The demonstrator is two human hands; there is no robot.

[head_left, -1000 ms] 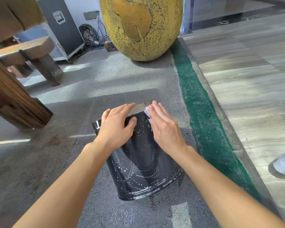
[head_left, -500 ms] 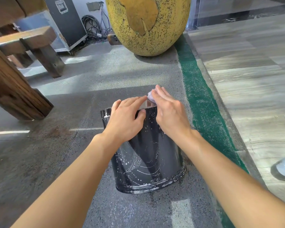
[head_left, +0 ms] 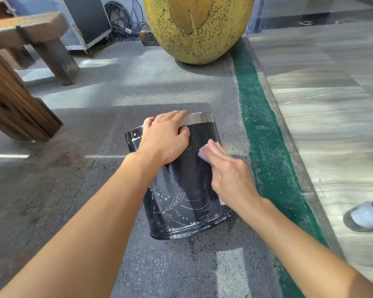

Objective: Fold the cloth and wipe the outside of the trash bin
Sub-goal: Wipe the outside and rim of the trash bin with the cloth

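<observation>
A black trash bin (head_left: 185,203) with white speckles and a silver rim lies on its side on the grey floor. My left hand (head_left: 166,138) presses flat on the bin near its rim, fingers over the silver band. My right hand (head_left: 228,175) presses a small pale folded cloth (head_left: 202,152) against the bin's upper side, right of the left hand. Most of the cloth is hidden under my fingers.
A large yellow speckled egg-shaped object (head_left: 198,29) stands behind the bin. A wooden bench (head_left: 19,67) is at the left. A green strip (head_left: 267,136) runs along the right, beside a stone ledge. A white and black bottle (head_left: 368,214) lies at the right edge.
My right hand with the cloth has slid from the bin's rim back toward me along the side. The left hand stays near the rim.
</observation>
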